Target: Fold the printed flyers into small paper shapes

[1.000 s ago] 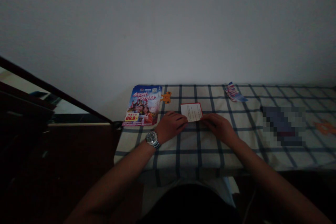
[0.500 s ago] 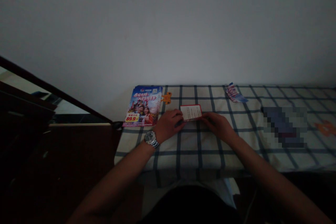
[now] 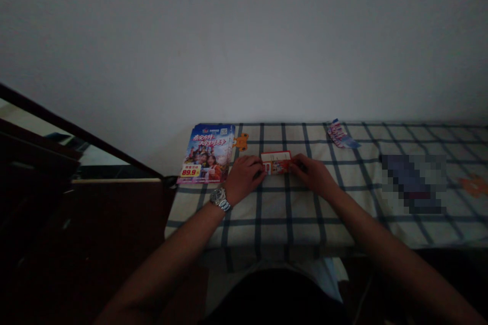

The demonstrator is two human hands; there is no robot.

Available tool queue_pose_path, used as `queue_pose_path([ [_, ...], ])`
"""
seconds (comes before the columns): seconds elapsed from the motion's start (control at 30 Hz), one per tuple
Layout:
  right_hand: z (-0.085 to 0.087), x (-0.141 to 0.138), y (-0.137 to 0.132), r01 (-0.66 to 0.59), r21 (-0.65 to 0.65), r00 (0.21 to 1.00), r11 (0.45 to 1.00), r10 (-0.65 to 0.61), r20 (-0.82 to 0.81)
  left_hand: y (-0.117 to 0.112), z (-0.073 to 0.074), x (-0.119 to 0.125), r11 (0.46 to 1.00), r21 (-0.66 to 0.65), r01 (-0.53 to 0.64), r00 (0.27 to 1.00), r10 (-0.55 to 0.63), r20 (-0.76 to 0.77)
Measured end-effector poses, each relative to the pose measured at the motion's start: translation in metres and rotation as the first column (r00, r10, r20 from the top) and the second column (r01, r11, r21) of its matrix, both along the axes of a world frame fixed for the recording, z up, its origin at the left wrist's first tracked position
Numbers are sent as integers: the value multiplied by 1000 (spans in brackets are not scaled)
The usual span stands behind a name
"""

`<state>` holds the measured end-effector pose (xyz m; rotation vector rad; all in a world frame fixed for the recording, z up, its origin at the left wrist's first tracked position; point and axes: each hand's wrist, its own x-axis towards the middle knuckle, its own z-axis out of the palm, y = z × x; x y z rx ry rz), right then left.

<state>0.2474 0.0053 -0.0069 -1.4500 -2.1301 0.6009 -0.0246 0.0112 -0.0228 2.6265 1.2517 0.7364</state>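
We see a small folded leaflet point(image 3: 276, 162) lying on the checked cloth point(image 3: 274, 213) that covers the desk, towards its far edge and a little left of the middle. Its upper face is white at the top and red below. The print on it is too small to read.

The left hand point(image 3: 244, 176) has its grip closed on the leaflet's left end, fingers curled over the edge. The right hand point(image 3: 312, 175) does the same at the right end, fingertips pressed down on the paper. We cannot tell whether the thumbs lie underneath. A metal wristwatch point(image 3: 220, 198) sits on the left wrist.

Just left of the left hand lies a stack of colourful flyers point(image 3: 208, 153) with a blue top. A yellow price tag near the flyers' near left corner reads "89.9"; the headline above it is in Chinese characters that we cannot make out. A small orange bear-shaped patch point(image 3: 241, 141) shows on the cloth beside the stack. Far right, well apart from the hands, is a small pile of folded leaflets point(image 3: 340, 134), and near that a blurred dark patch point(image 3: 414, 183).
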Motion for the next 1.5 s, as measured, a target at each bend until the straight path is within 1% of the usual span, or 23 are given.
queue_pose_path([
  [0.17,2,-5,7,48,-30,998,998,-46,46,4,2,1,999,-32,-11,998,13,63],
  [0.33,1,-6,14,59,-19,997,998,-57,57,9,9,1,994,-110,-9,995,20,101],
  [0.47,4,-7,15,46,-22,996,999,-44,75,14,19,4,980,-180,-89,988,109,106],
  [0.5,5,-7,16,47,-25,995,999,-45,83,15,22,4,975,-201,-93,988,116,105],
  [0.57,6,-8,17,53,-37,994,998,-49,93,19,26,6,975,-210,-75,990,98,101],
  [0.63,7,-8,18,56,-51,994,997,-51,102,24,27,8,982,-183,-51,994,67,88],
  [0.7,7,-8,20,56,-66,993,996,-49,111,28,27,10,985,-171,-30,998,39,53],
  [0.8,7,-8,21,48,-81,992,996,-38,121,33,25,11,986,-165,-24,999,27,18],
  [1.07,9,-8,27,39,-78,988,996,-27,150,32,18,16,990,-115,-79,997,76,-23],
  [1.27,10,-11,33,80,-86,984,993,-65,164,32,11,18,992,-78,-97,995,95,-27],
  [1.37,10,-13,34,60,-47,979,997,-50,197,32,7,18,993,-54,-109,994,109,-11],
  [1.5,9,-16,34,18,79,972,997,-36,231,33,5,18,993,-40,-111,994,111,-16],
])
